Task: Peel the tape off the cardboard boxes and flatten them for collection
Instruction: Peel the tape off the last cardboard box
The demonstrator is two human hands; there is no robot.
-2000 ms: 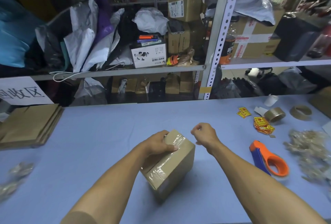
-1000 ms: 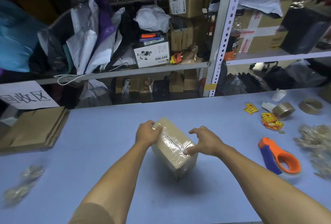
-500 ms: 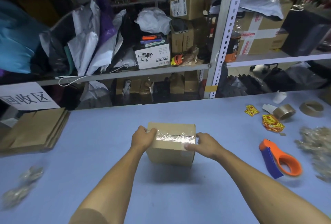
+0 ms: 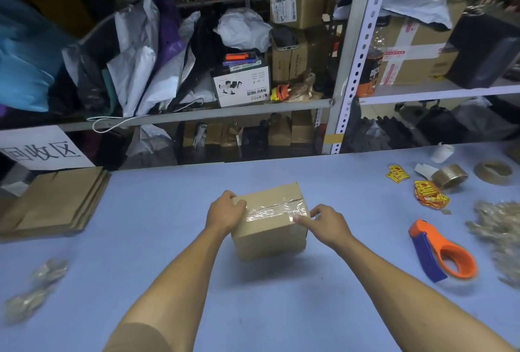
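Observation:
A small brown cardboard box (image 4: 268, 236) sits closed on the blue table (image 4: 168, 239), a strip of clear tape (image 4: 274, 209) running across its top seam. My left hand (image 4: 225, 213) grips the box's left top edge. My right hand (image 4: 326, 223) rests at the right end of the tape, thumb and forefinger pressed against the tape's edge on the box's top right corner.
Flattened cardboard (image 4: 53, 202) is stacked at the left. An orange and blue tape dispenser (image 4: 441, 256), tape rolls (image 4: 450, 175), red-yellow stickers (image 4: 430, 197) and a heap of peeled tape (image 4: 501, 233) lie at the right. Crumpled tape (image 4: 33, 289) lies front left. Cluttered shelves stand behind.
The box has been turned from a tilted, corner-on pose to sit squarely with its taped top up. My right hand has moved to the tape's right end.

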